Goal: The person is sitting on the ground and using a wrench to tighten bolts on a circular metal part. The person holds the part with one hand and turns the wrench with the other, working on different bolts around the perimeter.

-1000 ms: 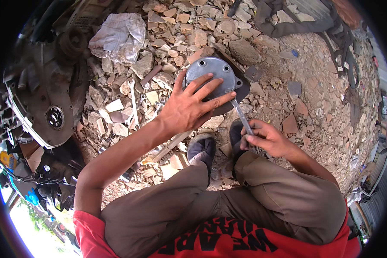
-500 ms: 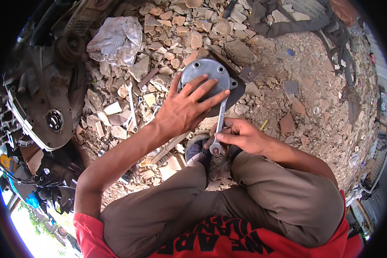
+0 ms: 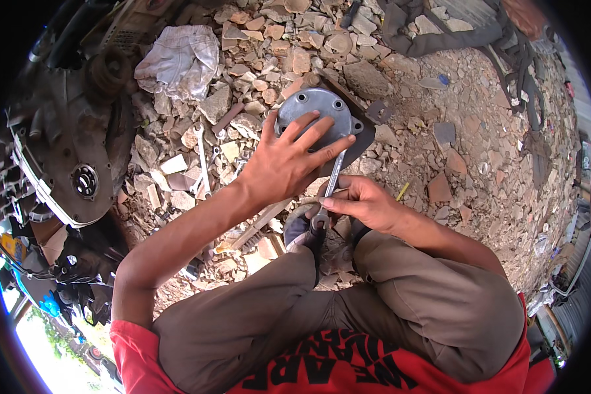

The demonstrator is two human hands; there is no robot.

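The left hand point(image 3: 289, 161) covered the lower half of the round grey metal cover point(image 3: 315, 111), so the bolt holes toward its six o'clock could not be seen. The spanner point(image 3: 328, 190) had its middle wrapped by the right hand point(image 3: 361, 200); whether its far end at twelve o'clock gripped a bolt was hidden. At nine o'clock, the engine casing point(image 3: 72, 164) faded into the dark rim.

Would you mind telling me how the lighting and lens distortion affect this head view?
Head view: hard sunlight on the rubble, with sharp shadows under the left hand pressing the round metal cover; the right hand gripping the wrench is sharply focused; fisheye bending grows toward the black rim; the sky at lower left is blown out white.
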